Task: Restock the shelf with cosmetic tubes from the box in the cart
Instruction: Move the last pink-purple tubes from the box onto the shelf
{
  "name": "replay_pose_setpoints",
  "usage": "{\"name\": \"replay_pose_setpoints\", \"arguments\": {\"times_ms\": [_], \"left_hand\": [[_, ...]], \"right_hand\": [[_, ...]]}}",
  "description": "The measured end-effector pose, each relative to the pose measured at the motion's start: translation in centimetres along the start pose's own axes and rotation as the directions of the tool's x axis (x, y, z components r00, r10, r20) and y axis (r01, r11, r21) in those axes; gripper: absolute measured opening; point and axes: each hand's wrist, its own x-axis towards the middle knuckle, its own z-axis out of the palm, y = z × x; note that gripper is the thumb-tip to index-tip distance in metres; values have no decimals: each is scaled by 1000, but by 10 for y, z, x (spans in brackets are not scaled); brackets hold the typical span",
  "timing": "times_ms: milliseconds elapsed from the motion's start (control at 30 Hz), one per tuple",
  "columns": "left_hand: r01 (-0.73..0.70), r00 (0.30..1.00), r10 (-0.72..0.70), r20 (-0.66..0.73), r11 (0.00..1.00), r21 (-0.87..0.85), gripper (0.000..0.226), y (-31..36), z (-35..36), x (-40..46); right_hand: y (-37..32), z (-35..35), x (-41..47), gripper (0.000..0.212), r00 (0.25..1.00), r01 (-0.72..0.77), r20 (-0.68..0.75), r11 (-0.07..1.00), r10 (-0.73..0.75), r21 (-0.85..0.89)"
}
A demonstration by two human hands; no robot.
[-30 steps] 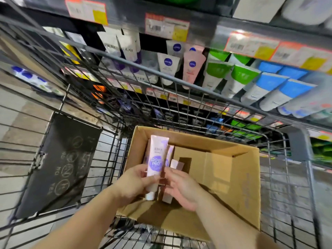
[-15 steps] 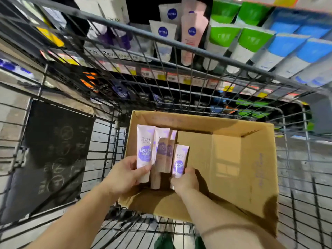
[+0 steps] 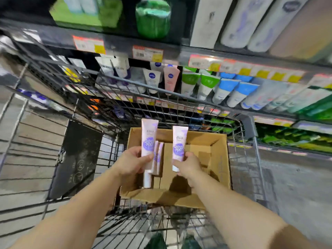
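Shelf (image 3: 179, 56) fills the frame's top; mid-frame, above the box (image 3: 221, 159), the left hand (image 3: 131, 164) grips several tubes (image 3: 149, 139), the right hand (image 3: 188, 166) one tube (image 3: 179, 142).

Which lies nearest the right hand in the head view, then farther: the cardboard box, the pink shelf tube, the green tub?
1. Cardboard box, directly under the right hand.
2. Pink shelf tube, ahead on the middle shelf.
3. Green tub, top shelf, farthest.

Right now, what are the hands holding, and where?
Left hand grips several pink tubes near their cap ends; right hand holds one pink tube low down.
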Motion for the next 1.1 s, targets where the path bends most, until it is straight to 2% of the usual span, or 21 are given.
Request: {"name": "replay_pose_setpoints", "arguments": {"times_ms": [100, 300, 433, 600, 767, 833, 867, 967, 1100], "left_hand": [[-56, 998, 55, 9, 998, 40, 33, 31, 12, -16], [-224, 974, 220, 49, 969, 103, 23, 114, 89, -52], [-363, 925, 335, 180, 918, 158, 19, 171, 172, -74], [-482, 854, 423, 302, 862, 157, 30, 236, 325, -108], [-569, 790, 502, 353, 814, 118, 18, 280, 494, -137], [-605, 755, 525, 393, 789, 109, 7, 298, 547, -146], [-612, 738, 526, 423, 786, 89, 5, 308, 570, -150], [-645, 681, 541, 494, 763, 54, 20, 338, 622, -160], [-758, 576, 626, 525, 650, 56, 7, 378, 664, -160]], "right_hand": [[-20, -34, -30, 40, 997, 77, -21, 997, -77, 26], [-41, -138, -76, 40, 969, 248, -50, 955, -244, 164], [-55, -238, -119, 20, 946, 318, -67, 872, -316, 373], [-36, -396, -163, 21, 869, 494, -207, 819, -450, 294], [10, -560, -206, 14, 767, 619, -362, 760, -530, 200], [26, -616, -220, 19, 739, 640, -424, 742, -523, 199], [31, -640, -226, 22, 729, 646, -449, 736, -517, 201], [40, -700, -233, 23, 685, 681, -523, 701, -507, 213], [32, -756, -225, 23, 615, 731, -602, 655, -509, 193]]}}
